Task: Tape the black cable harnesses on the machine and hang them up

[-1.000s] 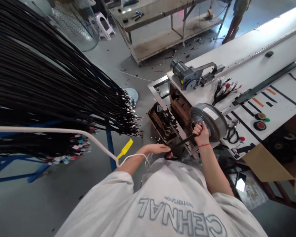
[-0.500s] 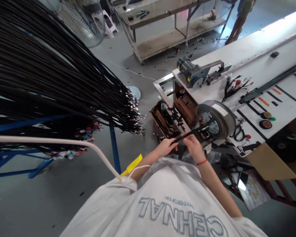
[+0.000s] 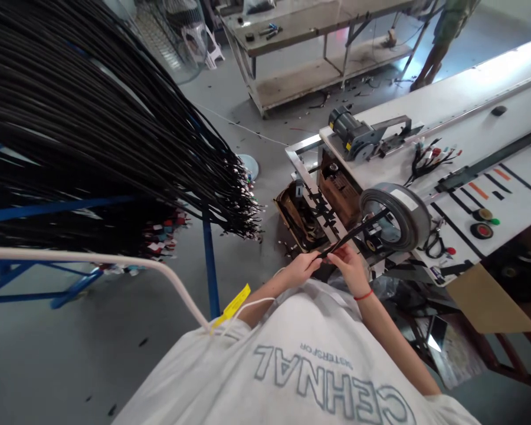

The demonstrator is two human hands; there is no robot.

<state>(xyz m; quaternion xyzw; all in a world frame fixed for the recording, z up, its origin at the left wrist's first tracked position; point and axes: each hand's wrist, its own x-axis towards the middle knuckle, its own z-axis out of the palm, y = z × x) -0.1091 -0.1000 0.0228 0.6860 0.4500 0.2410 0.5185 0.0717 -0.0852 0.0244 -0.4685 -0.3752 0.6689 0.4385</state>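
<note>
A black cable (image 3: 350, 235) runs down and left from the opening of a large grey ring-shaped roll (image 3: 418, 221) at the end of the white bench. My left hand (image 3: 301, 267) is closed round the cable's near end, thumb and fingers pressed together. Just to the right, my right hand (image 3: 353, 269) has its fingers pinched at the same cable, a short way below the ring. The fingertips are small and partly hidden, so fine detail at the cable end does not show.
A thick bundle of black cables (image 3: 159, 136) hangs on a blue rack (image 3: 211, 265) to my left. On the white bench (image 3: 473, 127) sit a motor (image 3: 347, 124), cable ends with connectors (image 3: 429, 159) and tape rolls (image 3: 482, 230). An open cardboard box (image 3: 491, 301) stands right. A person (image 3: 442, 44) is far off.
The view has shifted slightly, so the bench and ring appear further right and lower. Both hands stay on the cable, with the left hand's fingers now a little closer to the right hand.
</note>
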